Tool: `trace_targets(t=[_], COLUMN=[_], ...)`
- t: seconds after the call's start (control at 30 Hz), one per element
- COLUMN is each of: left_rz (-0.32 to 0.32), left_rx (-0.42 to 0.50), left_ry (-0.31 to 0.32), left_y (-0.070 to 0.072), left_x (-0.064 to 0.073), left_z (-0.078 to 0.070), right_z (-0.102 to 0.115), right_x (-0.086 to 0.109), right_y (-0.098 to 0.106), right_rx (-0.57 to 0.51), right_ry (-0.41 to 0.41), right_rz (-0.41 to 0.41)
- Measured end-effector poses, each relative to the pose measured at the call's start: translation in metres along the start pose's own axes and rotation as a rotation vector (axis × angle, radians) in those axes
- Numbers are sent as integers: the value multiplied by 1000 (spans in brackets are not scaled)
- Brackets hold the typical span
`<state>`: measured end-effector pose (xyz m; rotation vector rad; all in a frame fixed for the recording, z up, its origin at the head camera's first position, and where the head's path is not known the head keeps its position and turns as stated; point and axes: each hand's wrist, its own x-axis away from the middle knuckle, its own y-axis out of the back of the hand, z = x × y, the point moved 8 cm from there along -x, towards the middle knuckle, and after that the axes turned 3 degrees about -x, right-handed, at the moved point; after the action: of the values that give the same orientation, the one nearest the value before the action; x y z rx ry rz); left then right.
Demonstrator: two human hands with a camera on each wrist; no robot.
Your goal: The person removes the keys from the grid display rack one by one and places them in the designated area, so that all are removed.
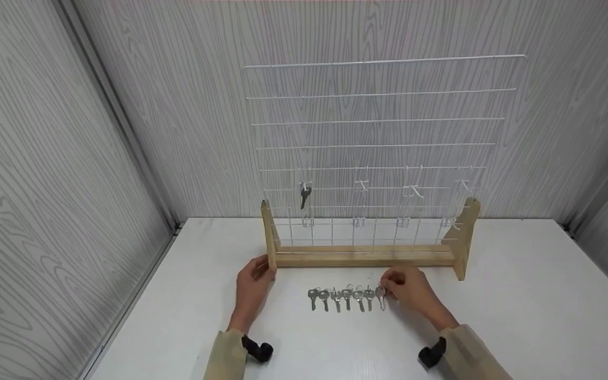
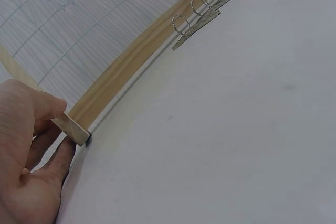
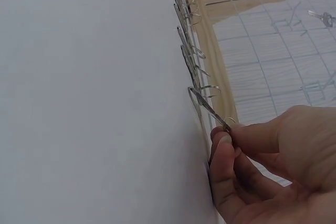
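My right hand [image 1: 409,287] pinches a silver key [image 3: 211,110] near its ring between thumb and fingertips. That key is at the right end of a row of several silver keys [image 1: 347,300], each with a split ring, on the white table. In the right wrist view its blade slants away from the fingers. At the left end of the wooden stand [image 1: 362,259], my left hand [image 1: 253,287] grips the upright's foot [image 2: 76,131], thumb on one side and fingers on the other. One key [image 1: 305,197] hangs from a hook at the left of the stand's white wire grid [image 1: 364,63].
More white hooks [image 1: 415,191] sit on the grid in two rows, jutting toward me. The stand's right upright [image 1: 465,237] rises beyond my right hand. Grey wood-patterned panels [image 1: 188,105] close in the table [image 1: 520,295] at the back and sides.
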<state>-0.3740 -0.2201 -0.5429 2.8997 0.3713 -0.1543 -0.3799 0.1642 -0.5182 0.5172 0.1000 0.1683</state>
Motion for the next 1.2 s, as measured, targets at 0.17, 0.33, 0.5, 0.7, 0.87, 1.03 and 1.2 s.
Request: trace_targets(t=[0.17,0.33,0.5,0.7,0.87,1.03,1.2], left_rz=[3,17,22,16,16,21,17], left_rx=[-1,28,38,34,26,32,39], left_ry=[4,-12,-10,-11,-2,-3,-2], left_y=[0,0,0,0,1,1,-1], left_x=[-1,-1,0,0,0,0,1], left_z=[2,2,2,2,2,1,1], right_z=[0,3,5,4,3,7,16], right_x=[0,2,3,3,3,2,3], right_y=[0,1,2,4,10,12,17], right_rx=[13,46,67,56,33,5,-11], right_ry=[6,32,41,27,33,32,42], right_rz=[9,8,1,-14,-50,-46,-56])
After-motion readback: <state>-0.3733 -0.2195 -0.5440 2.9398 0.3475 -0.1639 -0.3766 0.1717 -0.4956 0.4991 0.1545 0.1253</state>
